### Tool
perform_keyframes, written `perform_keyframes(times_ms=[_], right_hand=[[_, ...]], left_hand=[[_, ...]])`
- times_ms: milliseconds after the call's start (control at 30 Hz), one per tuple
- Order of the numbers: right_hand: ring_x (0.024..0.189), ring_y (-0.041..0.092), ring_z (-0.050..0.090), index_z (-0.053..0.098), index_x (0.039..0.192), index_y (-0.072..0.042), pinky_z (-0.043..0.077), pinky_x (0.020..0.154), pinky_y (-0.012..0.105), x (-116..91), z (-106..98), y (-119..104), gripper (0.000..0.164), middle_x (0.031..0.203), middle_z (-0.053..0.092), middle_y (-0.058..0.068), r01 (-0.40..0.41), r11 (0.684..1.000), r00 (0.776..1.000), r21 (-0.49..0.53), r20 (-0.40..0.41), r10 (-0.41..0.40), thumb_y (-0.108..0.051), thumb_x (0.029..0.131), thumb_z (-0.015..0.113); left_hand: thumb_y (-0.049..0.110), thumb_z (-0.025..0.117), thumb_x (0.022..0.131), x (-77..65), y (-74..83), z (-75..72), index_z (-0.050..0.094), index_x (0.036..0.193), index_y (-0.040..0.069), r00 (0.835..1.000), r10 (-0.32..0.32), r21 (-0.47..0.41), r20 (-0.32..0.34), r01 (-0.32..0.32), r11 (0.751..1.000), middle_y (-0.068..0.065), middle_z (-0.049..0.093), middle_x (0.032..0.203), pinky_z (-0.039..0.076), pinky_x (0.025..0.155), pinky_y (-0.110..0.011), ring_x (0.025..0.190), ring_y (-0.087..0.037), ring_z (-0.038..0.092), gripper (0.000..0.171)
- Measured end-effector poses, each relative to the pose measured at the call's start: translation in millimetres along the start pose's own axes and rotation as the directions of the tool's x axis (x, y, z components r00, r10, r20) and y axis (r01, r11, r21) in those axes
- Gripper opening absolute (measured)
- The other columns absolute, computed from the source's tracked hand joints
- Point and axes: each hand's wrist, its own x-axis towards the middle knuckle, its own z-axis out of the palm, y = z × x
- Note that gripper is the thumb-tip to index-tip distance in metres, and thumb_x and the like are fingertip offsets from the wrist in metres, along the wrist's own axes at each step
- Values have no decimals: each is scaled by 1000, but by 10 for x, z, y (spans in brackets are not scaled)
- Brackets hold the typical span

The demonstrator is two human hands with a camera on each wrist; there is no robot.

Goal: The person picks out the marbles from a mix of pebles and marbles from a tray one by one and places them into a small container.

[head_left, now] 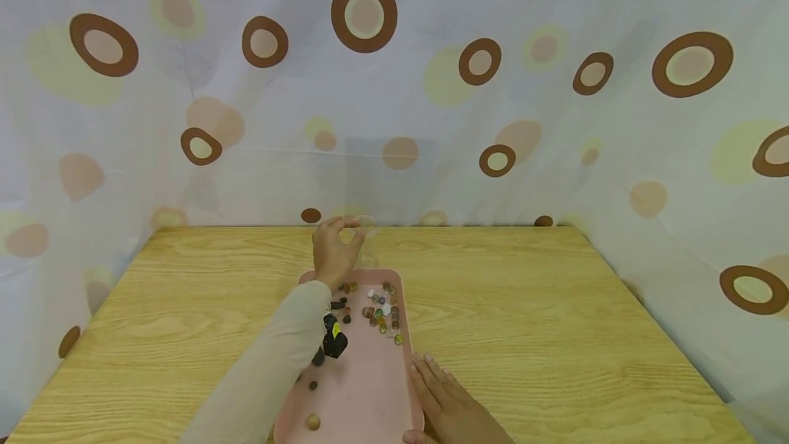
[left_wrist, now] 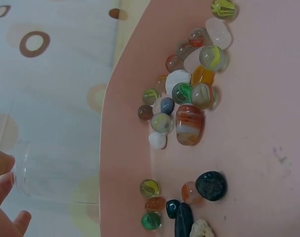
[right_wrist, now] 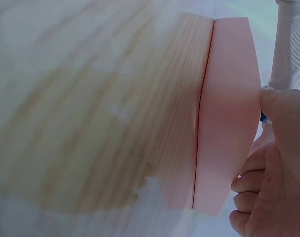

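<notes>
My left hand [head_left: 335, 249] reaches past the far end of a pink tray [head_left: 370, 389]. Its thumb and forefinger curve with their tips apart at the rim of a clear cup [head_left: 367, 260]; whether they touch it is unclear. In the left wrist view the fingertips [left_wrist: 4, 163] lie beside that rim, and nothing shows between them. My right hand [head_left: 453, 406] rests along the tray's right side, its thumb over the edge. Glass marbles [head_left: 394, 324], a banded stone [left_wrist: 189, 124], white stones [left_wrist: 178, 82] and dark stones [left_wrist: 211, 185] lie inside the tray.
A wood-grain table [head_left: 536, 334] carries the tray. A patterned cloth [head_left: 419, 101] hangs behind and at both sides. A black device with a yellow mark [head_left: 334, 336] sits at my left wrist. A round tan stone [head_left: 313, 421] lies near the tray's near end.
</notes>
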Motion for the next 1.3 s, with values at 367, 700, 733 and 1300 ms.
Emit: perform_keyframes(times_ms=[367, 700, 733, 1300], right_hand=[[130, 39, 44, 42, 138, 9, 47, 96, 51, 4, 13, 1, 74, 144, 41, 25, -11, 999, 1000, 30, 2, 11, -50, 95, 50], [131, 38, 43, 41, 139, 9, 46, 97, 51, 2, -7, -5, 74, 144, 41, 25, -7, 999, 1000, 45, 16, 6, -50, 96, 49], [131, 38, 43, 41, 139, 9, 46, 97, 51, 1, -10, -6, 74, 144, 41, 25, -9, 999, 1000, 49, 17, 8, -50, 96, 49], [130, 39, 44, 42, 139, 9, 46, 97, 51, 4, -5, 0, 74, 143, 41, 26, -4, 999, 1000, 33, 11, 4, -50, 96, 49]], left_hand=[[16, 67, 90, 2, 2, -36, 72, 101, 7, 999, -15, 64, 42, 12, 998, -16, 54, 132, 32, 107, -55, 128, -38, 42, 15], [14, 69, 89, 21, 11, -108, 72, 92, 7, 995, 25, 133, 94, -38, 990, -15, 55, 133, 33, 108, -53, 127, -37, 45, 8], [15, 69, 89, 17, 16, -117, 72, 92, 8, 994, 25, 134, 105, -39, 990, -14, 55, 133, 34, 107, -53, 127, -37, 45, 8], [15, 70, 88, -26, 109, -224, 67, 117, 5, 966, 105, 102, 236, -132, 986, -18, 46, 142, 30, 109, -56, 134, -38, 36, 31]])
